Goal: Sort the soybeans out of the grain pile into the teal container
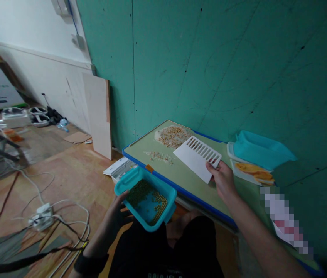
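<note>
Bin (147, 209) of beans (138, 192), held at the rim by the left hand (117, 212); slotted white board (194, 162) pinched in the right hand (223, 177), mixed pile (175, 136) beyond that hand on the tabletop (137, 148). Best to keep bin level, board low and gently angled.

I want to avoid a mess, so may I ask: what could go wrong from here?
The left hand holds the turquoise tub mostly beyond the table; a tilt could spill its green and yellow beans. The white slotted plate in the right hand is near the loose grain pile; a rough sweep might scatter it.
</note>
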Demonstrator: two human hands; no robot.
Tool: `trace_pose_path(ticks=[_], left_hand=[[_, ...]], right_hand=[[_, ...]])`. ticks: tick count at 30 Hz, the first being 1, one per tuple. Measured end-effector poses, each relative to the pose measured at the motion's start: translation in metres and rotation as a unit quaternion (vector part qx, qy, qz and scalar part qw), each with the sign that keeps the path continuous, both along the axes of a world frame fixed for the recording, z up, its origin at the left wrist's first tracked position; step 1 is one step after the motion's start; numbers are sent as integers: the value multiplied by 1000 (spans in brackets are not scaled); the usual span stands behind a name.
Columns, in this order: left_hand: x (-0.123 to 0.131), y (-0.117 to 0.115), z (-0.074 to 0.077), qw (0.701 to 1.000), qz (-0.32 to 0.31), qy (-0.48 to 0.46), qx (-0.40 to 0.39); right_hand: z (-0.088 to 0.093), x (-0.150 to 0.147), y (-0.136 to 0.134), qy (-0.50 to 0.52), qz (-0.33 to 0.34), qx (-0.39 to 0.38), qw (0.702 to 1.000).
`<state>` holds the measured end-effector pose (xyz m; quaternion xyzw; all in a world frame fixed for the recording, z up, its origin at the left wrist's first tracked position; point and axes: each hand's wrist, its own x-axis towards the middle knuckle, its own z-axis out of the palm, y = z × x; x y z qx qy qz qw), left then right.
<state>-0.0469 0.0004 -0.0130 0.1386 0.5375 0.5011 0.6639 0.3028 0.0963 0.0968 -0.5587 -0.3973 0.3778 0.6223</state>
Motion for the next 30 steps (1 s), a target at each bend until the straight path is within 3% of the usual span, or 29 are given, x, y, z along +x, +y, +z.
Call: trace_pose_path(ticks=[4, 10, 18, 30], left_hand=[[5, -5, 7, 1000, 7, 14, 24], [8, 1, -3, 1000, 6, -8, -23], [14, -4, 5, 1000, 12, -1, -8], [9, -6, 4, 1000, -15, -4, 12]], right_hand=[[-2, 0, -5, 12, 12, -29, 999], [-3, -6, -2, -10, 35, -35, 999], [-3, -17, 6, -23, 65, -53, 996], [-5, -27, 7, -21, 99, -54, 993]])
